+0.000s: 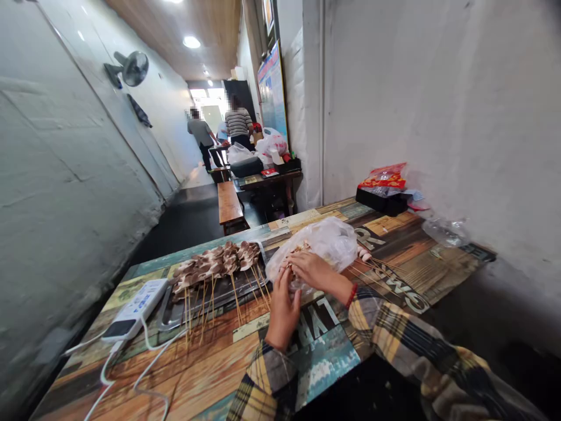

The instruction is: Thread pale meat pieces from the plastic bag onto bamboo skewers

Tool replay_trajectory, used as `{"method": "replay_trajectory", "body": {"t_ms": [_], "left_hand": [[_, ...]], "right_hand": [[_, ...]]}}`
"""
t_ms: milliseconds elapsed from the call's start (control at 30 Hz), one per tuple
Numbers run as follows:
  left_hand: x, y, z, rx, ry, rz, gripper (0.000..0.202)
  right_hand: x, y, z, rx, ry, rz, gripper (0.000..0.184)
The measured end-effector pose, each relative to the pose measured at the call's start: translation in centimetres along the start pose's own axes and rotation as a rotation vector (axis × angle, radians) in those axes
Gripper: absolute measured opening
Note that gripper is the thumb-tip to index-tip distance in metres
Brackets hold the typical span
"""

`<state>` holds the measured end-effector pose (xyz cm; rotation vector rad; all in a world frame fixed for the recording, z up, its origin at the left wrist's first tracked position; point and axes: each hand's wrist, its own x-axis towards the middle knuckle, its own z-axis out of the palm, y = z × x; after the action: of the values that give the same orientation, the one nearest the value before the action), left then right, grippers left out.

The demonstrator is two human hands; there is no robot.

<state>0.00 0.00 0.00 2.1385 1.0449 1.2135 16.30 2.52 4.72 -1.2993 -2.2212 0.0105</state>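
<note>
My left hand (284, 310) and my right hand (314, 272) meet at the mouth of a clear plastic bag (333, 237). Their fingers are bent and the fingertips come together. Whatever they pinch is small and mostly covered by the fingers. Pale brown pieces (305, 247) show inside the bag just beyond my hands. To the left, a metal tray (169, 316) carries several skewers of grey-brown mushrooms (210, 264), their bamboo sticks (236, 301) pointing toward me. Right of the bag lie a few thin sticks (372, 279) and a skewer with pale round pieces (363, 254).
A white power bank (135, 309) with cables (149, 390) sits at the table's left. Near the wall stand a black box (381, 202) with a red packet (383, 175) and a crumpled clear wrapper (446, 231). Beyond are a bench (229, 202), a loaded table and people standing.
</note>
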Motion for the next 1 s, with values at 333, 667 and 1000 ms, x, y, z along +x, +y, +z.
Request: {"method": "replay_trajectory", "body": {"t_ms": [333, 667, 1000], "left_hand": [[0.0, -0.2, -0.2, 0.087, 0.067, 0.007, 0.045], [0.0, 0.5, -0.7, 0.228, 0.075, -0.014, 0.042], [-0.1, 2.6, -1.5, 0.469, -0.053, -0.013, 0.014]], "right_hand": [[2.3, -0.3, 3.0, -0.04, -0.07, 0.057, 0.027], [-1.2, 1.2, -0.1, 0.124, -0.14, -0.249, 0.032], [-7.3, -1.4, -1.6, 0.055, 0.026, 0.01, 0.04]]}}
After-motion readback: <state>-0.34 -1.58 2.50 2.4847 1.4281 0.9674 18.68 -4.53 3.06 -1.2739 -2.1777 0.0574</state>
